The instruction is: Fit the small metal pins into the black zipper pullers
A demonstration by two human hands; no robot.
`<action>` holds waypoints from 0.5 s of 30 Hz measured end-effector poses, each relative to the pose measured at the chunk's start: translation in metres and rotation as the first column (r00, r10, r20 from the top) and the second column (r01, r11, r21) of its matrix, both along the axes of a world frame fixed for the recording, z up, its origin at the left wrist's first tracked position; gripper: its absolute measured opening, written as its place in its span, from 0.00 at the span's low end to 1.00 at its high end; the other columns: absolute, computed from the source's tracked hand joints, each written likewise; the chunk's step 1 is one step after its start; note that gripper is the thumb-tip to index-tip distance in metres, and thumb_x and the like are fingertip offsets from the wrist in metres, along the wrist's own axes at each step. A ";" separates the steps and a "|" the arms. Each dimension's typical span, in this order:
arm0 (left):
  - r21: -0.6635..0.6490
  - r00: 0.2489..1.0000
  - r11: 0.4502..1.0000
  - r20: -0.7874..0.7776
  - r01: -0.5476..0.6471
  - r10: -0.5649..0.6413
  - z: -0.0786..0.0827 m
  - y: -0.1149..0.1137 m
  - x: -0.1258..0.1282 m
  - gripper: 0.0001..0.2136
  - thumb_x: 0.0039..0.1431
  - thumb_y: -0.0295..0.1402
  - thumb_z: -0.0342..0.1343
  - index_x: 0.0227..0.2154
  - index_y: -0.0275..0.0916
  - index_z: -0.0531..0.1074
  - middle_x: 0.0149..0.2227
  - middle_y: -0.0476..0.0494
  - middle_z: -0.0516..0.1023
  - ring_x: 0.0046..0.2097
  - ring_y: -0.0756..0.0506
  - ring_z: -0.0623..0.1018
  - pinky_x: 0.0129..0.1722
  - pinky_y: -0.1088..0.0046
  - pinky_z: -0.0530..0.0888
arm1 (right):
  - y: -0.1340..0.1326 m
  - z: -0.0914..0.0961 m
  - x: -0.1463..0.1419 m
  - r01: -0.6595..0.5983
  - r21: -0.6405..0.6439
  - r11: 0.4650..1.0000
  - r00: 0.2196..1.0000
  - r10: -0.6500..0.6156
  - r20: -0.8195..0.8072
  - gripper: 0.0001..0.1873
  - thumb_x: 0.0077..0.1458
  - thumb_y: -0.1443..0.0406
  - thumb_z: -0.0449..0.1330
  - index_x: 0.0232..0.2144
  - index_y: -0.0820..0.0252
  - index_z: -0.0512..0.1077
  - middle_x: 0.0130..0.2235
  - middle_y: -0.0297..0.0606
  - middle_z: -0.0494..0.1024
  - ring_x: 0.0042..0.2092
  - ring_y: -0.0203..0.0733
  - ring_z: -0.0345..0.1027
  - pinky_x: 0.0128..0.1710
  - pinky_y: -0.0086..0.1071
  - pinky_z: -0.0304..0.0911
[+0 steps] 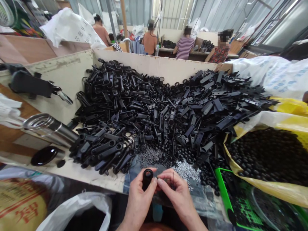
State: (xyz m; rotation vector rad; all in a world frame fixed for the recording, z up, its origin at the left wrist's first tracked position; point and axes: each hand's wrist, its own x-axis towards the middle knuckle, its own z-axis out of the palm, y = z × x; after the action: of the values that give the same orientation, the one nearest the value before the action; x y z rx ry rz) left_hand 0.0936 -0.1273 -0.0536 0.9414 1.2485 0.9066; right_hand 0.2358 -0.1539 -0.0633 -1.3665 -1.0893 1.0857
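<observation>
My left hand (141,192) is closed around a black plastic part with a ring-shaped end (147,175), and the ring faces up. My right hand (176,191) pinches with thumb and forefinger right beside that part, near my left thumb. Whatever sits in this pinch is too small to make out. Just beyond my hands lie a pile of silver screws (185,171) and a pile of darker small screws (150,156). Small black balls (186,154) are scattered behind them. Long black handle-like parts (103,147) form a heap to the left.
More black parts (207,96) are piled high against the bin's back wall. On the right stand a yellow bag of black balls (264,157) and a green crate (222,186). A steel flask (51,128) lies left; a white sack (96,199) stands below. Several people sit farther back.
</observation>
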 end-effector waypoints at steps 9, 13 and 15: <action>-0.038 0.998 0.999 0.046 -0.030 0.032 0.005 0.000 0.002 0.19 0.52 0.41 0.67 0.45 0.37 0.78 0.31 0.47 0.83 0.31 0.47 0.80 0.33 0.75 0.77 | -0.001 -0.004 -0.006 0.022 -0.177 0.984 0.944 -0.079 -0.320 0.15 0.50 0.53 0.73 0.29 0.58 0.79 0.33 0.34 0.74 0.29 0.37 0.70 0.30 0.29 0.65; -0.026 0.997 0.998 0.049 -0.050 0.051 0.000 -0.001 0.001 0.19 0.51 0.41 0.68 0.43 0.37 0.79 0.30 0.47 0.83 0.30 0.48 0.80 0.32 0.76 0.77 | 0.000 0.002 -0.003 0.001 -0.186 0.983 0.973 -0.043 -0.226 0.16 0.52 0.51 0.71 0.29 0.58 0.79 0.30 0.36 0.77 0.30 0.40 0.70 0.31 0.30 0.63; -0.027 0.997 0.998 0.061 -0.050 0.051 -0.004 -0.002 0.001 0.19 0.51 0.42 0.68 0.44 0.38 0.79 0.30 0.46 0.84 0.30 0.46 0.81 0.31 0.75 0.78 | 0.000 0.004 0.000 0.020 -0.124 0.992 0.996 -0.031 -0.083 0.16 0.53 0.51 0.70 0.28 0.59 0.80 0.30 0.37 0.76 0.29 0.38 0.66 0.30 0.30 0.61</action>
State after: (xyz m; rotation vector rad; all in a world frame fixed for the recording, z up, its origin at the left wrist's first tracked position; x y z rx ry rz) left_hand 0.0945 -0.1292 -0.0574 0.8589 1.2334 0.9505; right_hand 0.2357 -0.1539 -0.0588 -1.4145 -0.9540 1.1979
